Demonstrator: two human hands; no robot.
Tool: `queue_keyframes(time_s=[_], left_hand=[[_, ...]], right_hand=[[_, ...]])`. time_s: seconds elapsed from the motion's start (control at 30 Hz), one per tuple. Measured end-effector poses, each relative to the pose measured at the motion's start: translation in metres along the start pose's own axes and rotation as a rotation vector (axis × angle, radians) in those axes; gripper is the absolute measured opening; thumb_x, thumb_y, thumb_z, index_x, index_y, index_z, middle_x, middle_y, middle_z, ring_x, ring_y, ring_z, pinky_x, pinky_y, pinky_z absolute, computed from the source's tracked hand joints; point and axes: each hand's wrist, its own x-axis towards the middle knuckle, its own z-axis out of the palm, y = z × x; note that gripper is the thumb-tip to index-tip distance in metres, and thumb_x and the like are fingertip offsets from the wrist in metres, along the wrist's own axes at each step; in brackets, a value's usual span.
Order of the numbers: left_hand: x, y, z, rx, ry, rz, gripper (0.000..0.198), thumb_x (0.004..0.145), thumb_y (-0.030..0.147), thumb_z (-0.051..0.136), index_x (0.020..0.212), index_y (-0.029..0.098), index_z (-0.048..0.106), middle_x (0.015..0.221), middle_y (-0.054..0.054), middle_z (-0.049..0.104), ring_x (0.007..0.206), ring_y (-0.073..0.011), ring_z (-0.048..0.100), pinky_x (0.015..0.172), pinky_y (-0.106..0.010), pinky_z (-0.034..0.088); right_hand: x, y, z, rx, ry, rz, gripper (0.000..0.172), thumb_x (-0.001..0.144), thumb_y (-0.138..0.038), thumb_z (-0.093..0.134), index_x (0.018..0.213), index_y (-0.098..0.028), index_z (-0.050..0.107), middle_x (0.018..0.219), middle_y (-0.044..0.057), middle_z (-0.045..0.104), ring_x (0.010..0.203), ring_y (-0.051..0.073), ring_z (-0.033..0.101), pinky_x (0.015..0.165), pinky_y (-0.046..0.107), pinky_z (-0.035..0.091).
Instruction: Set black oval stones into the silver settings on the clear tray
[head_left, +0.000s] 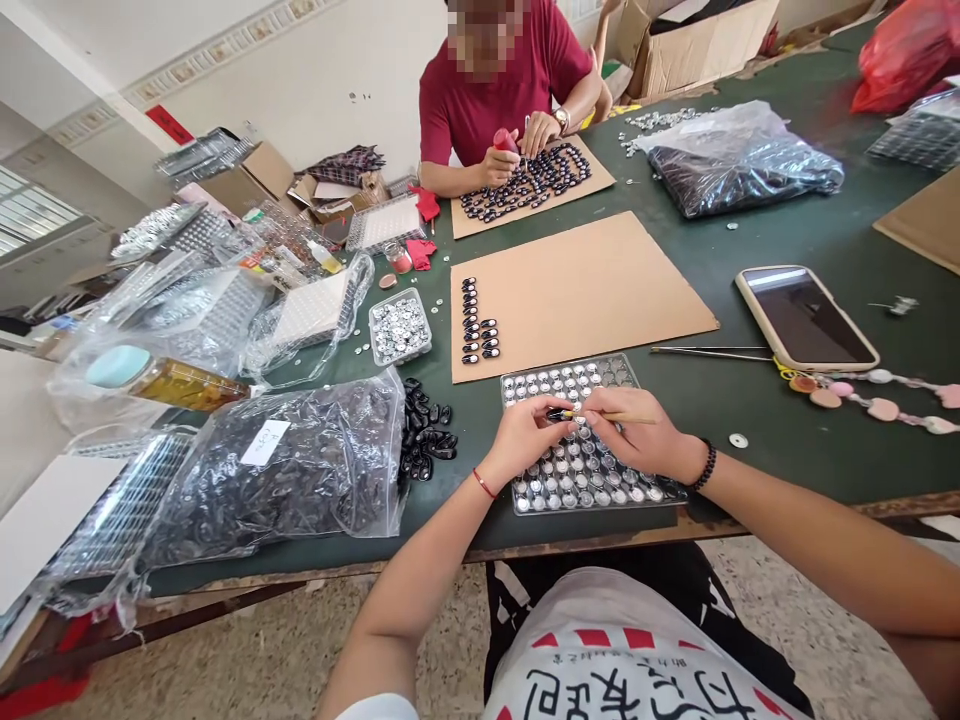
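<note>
My left hand [531,436] is closed in a pinch on a small black shiny piece [556,414]. In my right hand [628,430] is a thin wooden stick [616,417], its tip touching or close to the black piece. Both hands hover over a clear plastic tray [592,505] filled with rows of round silvery-white discs. Just beyond the tray, a cardboard sheet [577,290] carries two columns of black pieces with pale inlays [469,320] along its left side. Loose black pieces [427,440] lie in a heap to the left of my hands.
A bag of black pieces [300,470] lies left, near a box of silvery bits [400,327]. Tweezers [712,351] and a phone [806,315] lie right. Across the table, a person in a red shirt [495,110] works over another cardboard sheet [480,222].
</note>
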Motion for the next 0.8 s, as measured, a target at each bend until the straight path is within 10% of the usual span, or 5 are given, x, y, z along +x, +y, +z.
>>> queue_keyframes(time_s=[0.37, 0.63, 0.8], left_hand=[[-0.003, -0.003, 0.006, 0.073, 0.076, 0.042, 0.025, 0.071, 0.033, 0.057, 0.085, 0.015, 0.066, 0.051, 0.001, 0.053, 0.043, -0.0074, 0.040, 0.042, -0.020, 0.029], [-0.006, 0.003, 0.011, -0.110, -0.058, -0.024, 0.027, 0.070, 0.035, 0.058, 0.086, 0.014, 0.063, 0.064, -0.004, 0.063, 0.043, -0.0074, 0.044, 0.043, -0.020, 0.035], [-0.003, 0.002, 0.008, -0.175, -0.009, -0.037, 0.033, 0.072, 0.036, 0.056, 0.095, 0.013, 0.059, 0.072, -0.006, 0.064, 0.042, -0.0062, 0.044, 0.042, -0.020, 0.037]], right_hand=[[0.001, -0.005, 0.004, 0.074, -0.063, 0.045, 0.015, 0.084, -0.024, 0.038, 0.073, -0.019, 0.048, 0.063, 0.001, 0.049, 0.055, 0.012, 0.045, 0.054, 0.024, 0.036], [0.014, 0.005, -0.005, 0.866, -0.153, 0.620, 0.028, 0.086, -0.034, 0.032, 0.062, -0.019, 0.035, 0.050, -0.005, 0.040, 0.037, 0.008, 0.038, 0.037, 0.021, 0.034], [0.015, 0.003, -0.001, 0.598, -0.176, 0.531, 0.023, 0.082, -0.034, 0.041, 0.065, -0.017, 0.043, 0.055, -0.004, 0.043, 0.046, 0.008, 0.038, 0.043, 0.021, 0.032]])
